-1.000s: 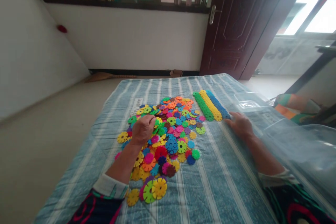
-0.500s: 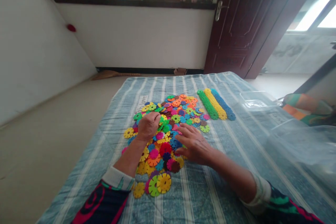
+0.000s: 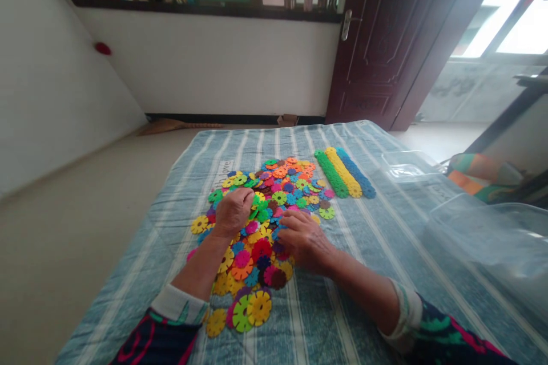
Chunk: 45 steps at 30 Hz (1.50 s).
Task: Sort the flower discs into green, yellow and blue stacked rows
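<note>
A pile of colourful notched plastic discs (image 3: 262,250) is spread on a striped cloth. My left hand (image 3: 234,212) is closed in a fist over the left side of the pile, beside some green discs (image 3: 262,214). Its fingers hide whatever is in them. At the pile's right side, my right hand (image 3: 306,239) reaches down with its fingers bent together against the discs. The fingertips are partly hidden, and I cannot make out the piece between them. Beyond it lie three rows of overlapped discs: green (image 3: 331,175), yellow (image 3: 343,174) and blue (image 3: 357,174).
The striped cloth (image 3: 377,274) covers the surface. A clear plastic tray (image 3: 411,166) stands at the right, with a larger clear container (image 3: 492,228) nearer me. A dark red door (image 3: 377,51) is behind, and a broom (image 3: 171,125) lies on the floor.
My right hand's fingers, spread before, have drawn together and bent down onto the discs. My left hand stays closed over the pile. The whole view has shifted slightly.
</note>
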Tool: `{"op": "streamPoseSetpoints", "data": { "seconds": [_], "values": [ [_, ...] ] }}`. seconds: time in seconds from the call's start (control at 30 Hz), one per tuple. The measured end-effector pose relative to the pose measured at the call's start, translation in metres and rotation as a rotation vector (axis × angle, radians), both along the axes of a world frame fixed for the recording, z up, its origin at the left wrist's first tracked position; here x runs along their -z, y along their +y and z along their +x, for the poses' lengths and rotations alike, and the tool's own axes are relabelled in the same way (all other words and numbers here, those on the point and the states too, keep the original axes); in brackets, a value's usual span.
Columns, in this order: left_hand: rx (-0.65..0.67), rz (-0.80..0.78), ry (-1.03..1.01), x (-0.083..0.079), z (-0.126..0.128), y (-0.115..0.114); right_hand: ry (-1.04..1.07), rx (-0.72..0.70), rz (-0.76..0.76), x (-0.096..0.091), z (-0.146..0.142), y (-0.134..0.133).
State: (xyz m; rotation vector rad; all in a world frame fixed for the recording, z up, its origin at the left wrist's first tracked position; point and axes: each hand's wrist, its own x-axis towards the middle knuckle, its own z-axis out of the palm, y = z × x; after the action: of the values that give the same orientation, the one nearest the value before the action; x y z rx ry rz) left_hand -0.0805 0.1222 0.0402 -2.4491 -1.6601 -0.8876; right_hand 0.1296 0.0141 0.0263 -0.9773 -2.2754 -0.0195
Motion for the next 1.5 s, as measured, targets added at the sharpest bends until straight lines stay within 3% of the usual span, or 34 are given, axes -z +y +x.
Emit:
{"op": "streamPoseSetpoints", "data": {
  "seconds": [0.23, 0.33, 0.43, 0.53, 0.67, 0.77, 0.93, 1.17, 1.5],
  "values": [
    [0.007, -0.016, 0.025, 0.001, -0.002, 0.002, 0.231, 0.023, 0.082, -0.001, 0.001, 0.009],
    [0.014, -0.002, 0.019, 0.002, -0.002, 0.004, 0.354, 0.05, 0.073, -0.007, 0.014, 0.018],
    [0.024, 0.007, 0.006, 0.003, -0.004, 0.008, 0.449, 0.164, 0.048, -0.017, 0.055, 0.034],
    [0.027, 0.002, 0.004, 0.004, -0.006, 0.011, 0.484, 0.402, 0.004, -0.023, 0.116, 0.047],
    [0.02, -0.009, 0.003, 0.006, -0.007, 0.014, 0.314, 0.758, -0.111, -0.023, 0.188, 0.05],
    [0.023, -0.001, 0.004, 0.005, -0.007, 0.014, 0.198, 0.859, -0.2, -0.018, 0.213, 0.046],
    [0.035, -0.002, 0.012, 0.003, -0.007, 0.013, 0.165, 0.883, -0.289, -0.008, 0.22, 0.044],
    [0.033, -0.007, 0.006, 0.002, -0.007, 0.011, 0.225, 0.934, -0.279, 0.006, 0.222, 0.044],
    [0.029, 0.006, -0.004, 0.008, -0.006, 0.013, 0.167, 0.928, -0.393, -0.003, 0.229, 0.035]
  ]
}}
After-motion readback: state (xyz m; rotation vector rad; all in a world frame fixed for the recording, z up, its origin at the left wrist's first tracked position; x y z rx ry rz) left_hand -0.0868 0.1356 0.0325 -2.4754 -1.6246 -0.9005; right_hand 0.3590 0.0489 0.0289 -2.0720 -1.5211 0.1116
